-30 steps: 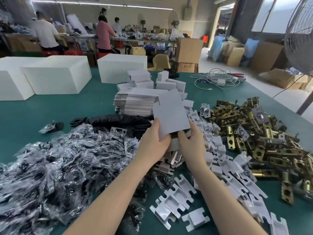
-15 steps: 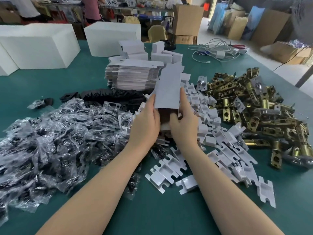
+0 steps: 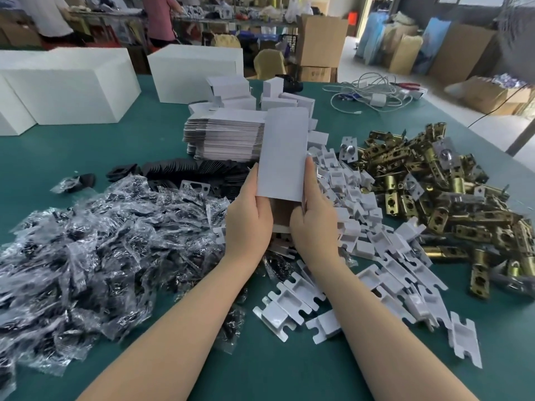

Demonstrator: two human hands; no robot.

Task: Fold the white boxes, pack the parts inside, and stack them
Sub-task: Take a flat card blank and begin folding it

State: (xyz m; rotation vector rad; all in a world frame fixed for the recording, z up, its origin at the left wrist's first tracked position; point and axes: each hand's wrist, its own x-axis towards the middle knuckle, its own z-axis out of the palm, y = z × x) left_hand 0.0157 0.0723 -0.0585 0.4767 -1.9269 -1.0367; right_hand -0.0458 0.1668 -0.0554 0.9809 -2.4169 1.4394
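- Head view, centre: the left hand (image 3: pixel 249 219) and the right hand (image 3: pixel 314 218) hold one white box (image 3: pixel 282 157) upright between them, above the table (image 3: pixel 86 151). Each hand's fingers are curled round a long edge at the box's lower end; the thumbs lie toward the open mouth, where brown inner card shows.
- Step in hand, as judged: squaring the flat sleeve into a tube. It is best done by pressing the two opposite creases evenly inward, keeping the thumbs clear of the mouth so that the end flaps can be tucked afterwards. Uneven pressure would likely buckle a panel rather than bend the score line.
- At 12 o'clock of the hands: a stack (image 3: pixel 225 134) of flat blanks, thin card with sharp layered edges; beyond it, a few folded boxes (image 3: pixel 285 101), matte and rectangular.
- At 2 to 3 o'clock: the latches (image 3: pixel 451 186), a loose heap of brass-coloured metal, glossy, with tubes and pierced plates.
- At 3 to 5 o'clock: white inserts (image 3: pixel 292 302), moulded shapes with a shallow recess and notched ends; the material looks like thin plastic or card, which one cannot be told.
- At 8 to 9 o'clock: clear bags (image 3: pixel 95 235), crinkled and reflective, with dark small parts inside.
- At 10 to 11 o'clock: black plates (image 3: pixel 185 169), flat and overlapping in a row.
- Far edge, 10 to 12 o'clock: large white blocks (image 3: pixel 72 85), plain-faced.
- At 1 o'clock: a tangled white cable (image 3: pixel 373 94).
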